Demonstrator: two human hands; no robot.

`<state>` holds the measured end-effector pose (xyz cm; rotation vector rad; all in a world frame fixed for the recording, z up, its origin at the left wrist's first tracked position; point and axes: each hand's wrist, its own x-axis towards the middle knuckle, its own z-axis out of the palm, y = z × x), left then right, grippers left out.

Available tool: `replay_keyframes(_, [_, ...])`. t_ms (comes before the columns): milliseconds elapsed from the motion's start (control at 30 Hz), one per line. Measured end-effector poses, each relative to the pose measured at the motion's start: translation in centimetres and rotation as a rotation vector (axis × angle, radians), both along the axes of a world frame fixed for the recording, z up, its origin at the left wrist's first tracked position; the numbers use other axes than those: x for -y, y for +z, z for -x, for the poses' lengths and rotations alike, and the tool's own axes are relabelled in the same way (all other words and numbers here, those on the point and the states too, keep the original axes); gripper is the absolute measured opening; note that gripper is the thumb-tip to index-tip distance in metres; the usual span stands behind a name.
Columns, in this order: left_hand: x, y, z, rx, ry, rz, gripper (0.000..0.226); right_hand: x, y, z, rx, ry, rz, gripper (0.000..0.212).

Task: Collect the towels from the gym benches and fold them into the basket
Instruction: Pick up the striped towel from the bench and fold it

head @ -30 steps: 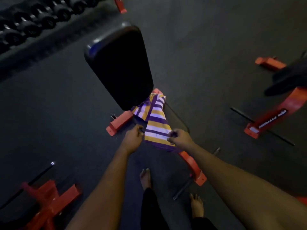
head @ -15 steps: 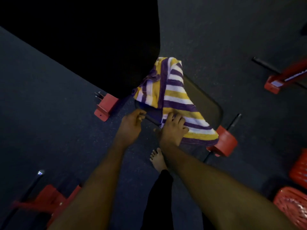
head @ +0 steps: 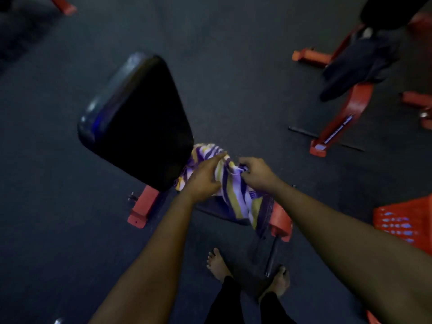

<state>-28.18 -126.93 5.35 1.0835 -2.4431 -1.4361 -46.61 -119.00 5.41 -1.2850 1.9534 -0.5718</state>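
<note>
A purple, yellow and white striped towel [head: 233, 197] lies bunched on the seat of a black padded gym bench [head: 138, 118] with a red frame. My left hand [head: 205, 178] rests on the towel's upper part with its fingers stretched toward the backrest. My right hand [head: 254, 173] pinches a gathered fold of the towel just to the right. The towel's lower end hangs over the seat's front edge by a red bracket [head: 280, 220]. A red plastic basket [head: 404, 220] with a perforated wall stands on the floor at the right edge.
A second red-framed bench [head: 339, 127] with a dark cloth [head: 355, 64] draped on it stands at the upper right. My bare feet [head: 218, 265] are on the dark floor just in front of the bench. A black bar [head: 271, 256] sticks out below the seat.
Both hands have moved up from the towel's lower edge to its bunched upper part. My right hand now pinches a fold there, and the towel is more gathered.
</note>
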Motion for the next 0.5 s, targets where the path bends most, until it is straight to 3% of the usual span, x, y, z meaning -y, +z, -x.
replay_keyframes(67, [1.0,3.7,2.9,-0.029,-0.124,0.082,0.079,0.7,4.3,2.3,-0.010,0.077,0.035,0.010])
replay_keyframes(233, [2.5,12.6,9.0,0.094,-0.242,0.146,0.036,0.6,16.0,8.3,-0.015,0.011,0.075,0.012])
replay_keyframes(333, [2.2,17.4,11.6,0.042,-0.274,0.187,0.016,-1.5,22.7,11.4,-0.126,0.093,0.091,0.030])
replay_keyframes(400, [1.8,19.7,13.1,0.015,-0.262,0.215,0.019,-3.0,26.3,13.1,-0.253,0.138,0.086,0.031])
replay_keyframes(500, [1.0,21.4,15.2,-0.011,-0.248,0.252,0.022,-5.2,30.9,15.0,-0.391,0.091,0.260,0.029])
